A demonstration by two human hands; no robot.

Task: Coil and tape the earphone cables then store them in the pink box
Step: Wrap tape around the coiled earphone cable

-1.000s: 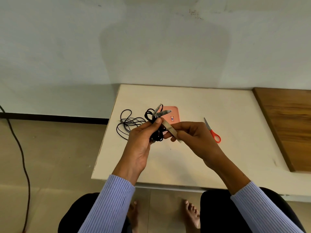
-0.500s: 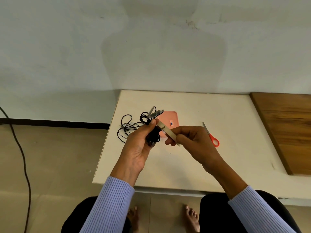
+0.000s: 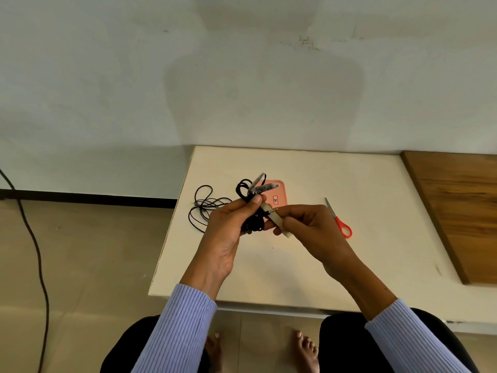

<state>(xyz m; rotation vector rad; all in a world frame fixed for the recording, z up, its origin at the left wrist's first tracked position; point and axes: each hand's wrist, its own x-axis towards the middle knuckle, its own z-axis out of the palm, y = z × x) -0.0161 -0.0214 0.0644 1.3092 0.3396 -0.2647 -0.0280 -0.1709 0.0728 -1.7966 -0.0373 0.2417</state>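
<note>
My left hand (image 3: 228, 227) grips a coiled black earphone cable (image 3: 251, 223) above the white table (image 3: 309, 265), thumb on top of the bundle. Its earbuds stick up past my thumb over the pink box (image 3: 279, 195). My right hand (image 3: 312, 224) pinches a beige strip of tape (image 3: 277, 218) that runs from the bundle down to my fingers. The pink box lies flat on the table just behind my hands, partly hidden by them. A second black earphone cable (image 3: 205, 205) lies loose on the table at the left.
Red-handled scissors (image 3: 339, 219) lie on the table right of my right hand. A brown wooden board (image 3: 457, 211) covers the table's right side. A black cord (image 3: 32, 238) runs across the floor at left. My knees and bare feet are below the front edge.
Both hands stay together on the bundle. The tape strip has been drawn closer along the coil, and my right hand's fingers have shifted slightly on it.
</note>
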